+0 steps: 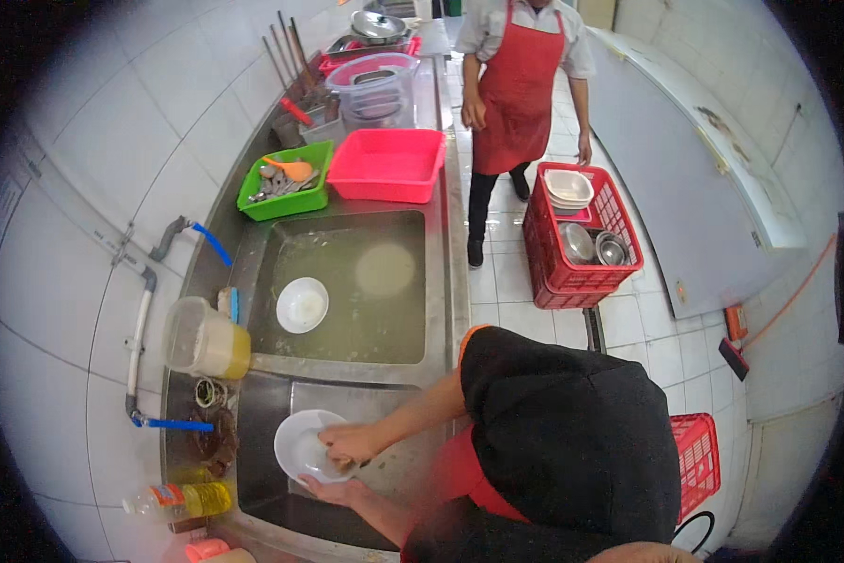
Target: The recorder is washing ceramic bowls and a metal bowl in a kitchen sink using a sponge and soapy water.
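Observation:
My left hand (332, 490) grips the lower rim of a white bowl (297, 440), which is tilted over the near sink basin (267, 485). Inside the bowl, the fingers of my right hand (357, 445) are closed around a small brownish thing, perhaps a scrubber, mostly hidden by the hand. Another white bowl (302, 305) sits in the cloudy water of the adjoining sink basin (366, 338). A pale round shape (385, 270) shows in that water, too blurred to name.
Along the wall are a plastic tub of yellowish liquid (204, 341), an oil-like bottle (182, 500) and blue-ended taps (179, 424). A green basin of cutlery (285, 204) adjoins a pink basin (387, 186). Beyond, a person in a red apron (520, 91) stands by stacked red crates (559, 274).

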`<action>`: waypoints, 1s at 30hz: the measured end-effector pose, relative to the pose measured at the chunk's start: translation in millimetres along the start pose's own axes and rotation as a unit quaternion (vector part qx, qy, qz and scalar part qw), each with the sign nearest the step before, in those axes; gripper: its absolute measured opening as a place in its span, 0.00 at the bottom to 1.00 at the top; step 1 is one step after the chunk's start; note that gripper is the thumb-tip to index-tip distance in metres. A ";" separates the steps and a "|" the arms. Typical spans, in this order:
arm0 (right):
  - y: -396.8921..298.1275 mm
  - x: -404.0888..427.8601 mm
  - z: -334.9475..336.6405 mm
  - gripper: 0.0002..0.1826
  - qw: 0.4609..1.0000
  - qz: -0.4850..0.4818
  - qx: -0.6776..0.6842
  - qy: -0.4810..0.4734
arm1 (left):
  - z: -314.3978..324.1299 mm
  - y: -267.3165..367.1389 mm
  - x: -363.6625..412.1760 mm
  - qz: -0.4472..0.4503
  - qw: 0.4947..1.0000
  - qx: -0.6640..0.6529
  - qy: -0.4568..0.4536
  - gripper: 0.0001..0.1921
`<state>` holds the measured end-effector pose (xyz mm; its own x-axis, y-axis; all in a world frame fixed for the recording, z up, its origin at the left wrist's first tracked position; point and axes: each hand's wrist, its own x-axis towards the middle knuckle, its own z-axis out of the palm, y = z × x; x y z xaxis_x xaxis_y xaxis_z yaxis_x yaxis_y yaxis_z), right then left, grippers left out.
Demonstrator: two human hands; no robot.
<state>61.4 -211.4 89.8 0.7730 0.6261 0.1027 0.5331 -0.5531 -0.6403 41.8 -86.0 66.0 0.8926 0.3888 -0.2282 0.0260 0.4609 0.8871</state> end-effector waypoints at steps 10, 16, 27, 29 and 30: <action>7.7 3.0 1.4 0.11 0.999 0.022 0.037 0.024 | -40.1 -27.8 18.7 -0.039 0.993 0.022 -0.111 0.29; -14.2 20.7 20.5 0.11 0.972 -0.040 0.140 0.186 | -17.1 -2.4 -12.7 -0.094 0.995 -0.017 -0.032 0.29; -38.4 -0.4 8.3 0.11 0.998 0.025 0.050 0.030 | 6.1 12.1 -42.0 -0.062 0.991 -0.117 -0.020 0.30; -28.4 -20.5 -14.0 0.10 0.998 -0.004 0.034 -0.050 | -4.1 24.6 -44.4 -0.076 0.997 -0.012 -0.002 0.31; -23.3 -26.6 -25.0 0.09 0.992 -0.021 0.016 -0.120 | -6.1 18.6 -43.6 -0.074 0.997 -0.019 0.001 0.31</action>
<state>37.0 -228.9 121.0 0.6442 0.7630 -0.0521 0.5492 -0.5089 -0.6628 0.6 -89.5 90.1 0.8793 0.3165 -0.3559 0.1401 0.5423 0.8284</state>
